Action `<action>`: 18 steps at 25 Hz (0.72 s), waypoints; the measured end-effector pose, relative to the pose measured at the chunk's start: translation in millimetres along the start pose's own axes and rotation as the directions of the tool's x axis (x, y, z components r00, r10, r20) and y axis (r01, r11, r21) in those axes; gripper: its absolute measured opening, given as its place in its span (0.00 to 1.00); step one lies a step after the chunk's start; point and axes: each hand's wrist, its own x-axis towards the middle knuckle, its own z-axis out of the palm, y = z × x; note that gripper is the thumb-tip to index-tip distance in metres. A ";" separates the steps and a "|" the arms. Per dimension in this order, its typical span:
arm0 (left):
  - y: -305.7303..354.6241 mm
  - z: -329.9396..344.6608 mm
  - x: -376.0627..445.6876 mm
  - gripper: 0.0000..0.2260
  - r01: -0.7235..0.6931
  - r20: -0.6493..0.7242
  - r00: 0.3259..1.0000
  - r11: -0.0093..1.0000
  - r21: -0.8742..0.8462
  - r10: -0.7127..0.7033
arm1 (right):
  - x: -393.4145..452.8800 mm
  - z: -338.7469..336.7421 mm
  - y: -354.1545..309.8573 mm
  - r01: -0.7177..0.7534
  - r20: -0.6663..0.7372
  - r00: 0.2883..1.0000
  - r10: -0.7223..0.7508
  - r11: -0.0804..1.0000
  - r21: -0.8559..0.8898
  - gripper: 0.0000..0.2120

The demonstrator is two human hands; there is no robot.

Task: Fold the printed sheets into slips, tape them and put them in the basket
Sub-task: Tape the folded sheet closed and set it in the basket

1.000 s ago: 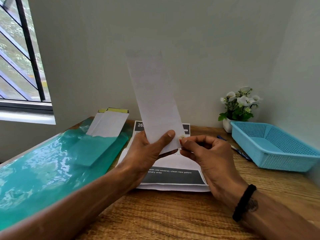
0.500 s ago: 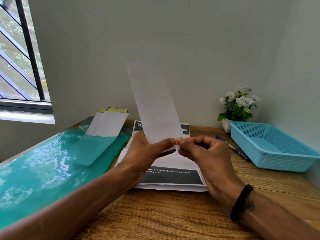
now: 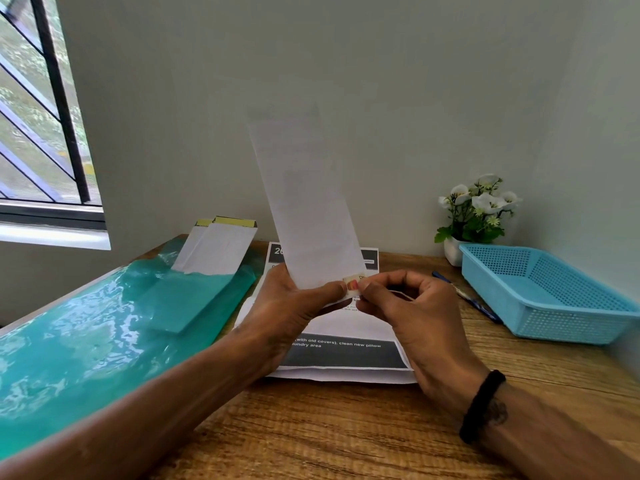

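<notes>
Up above the tabletop (image 3: 346, 427), the left hand (image 3: 294, 306) grasps the lower end of a folded paper slip (image 3: 308, 209), thumb across the front and fingers behind, so that the slip stands nearly upright and leans a little to the left at its top. At the slip's lower right corner the right hand (image 3: 408, 306) pinches a small piece of tape (image 3: 351, 284) between thumb and forefinger, the tape touching the slip's edge just beside the left thumb tip; the other fingers are curled in. A black band (image 3: 481, 407) circles the right wrist.

Under both hands lies a stack of printed sheets (image 3: 346, 358) flat on the wood, with dark bars across the top and bottom and white lettering partly readable on the lower bar. A blue pen (image 3: 467, 299) lies just right of the stack. Farther right, the blue plastic basket (image 3: 547, 296) sits near the wall corner, apart from the hands, and nothing can be made out inside it. Behind the basket's far left corner stands a small white pot of white flowers (image 3: 478, 209).

To the left, a teal plastic sheet (image 3: 86, 334) covers that side of the tabletop, and white envelopes (image 3: 218, 247) with yellow strips at the top edge rest on its far end. A barred window (image 3: 41, 116) fills the upper left.
</notes>
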 end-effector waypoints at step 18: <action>4.4 1.4 -3.2 0.33 -0.006 0.028 1.000 1.000 0.018 0.006 | 10.5 -6.6 3.4 0.027 0.042 0.999 -0.029 0.999 0.046 0.20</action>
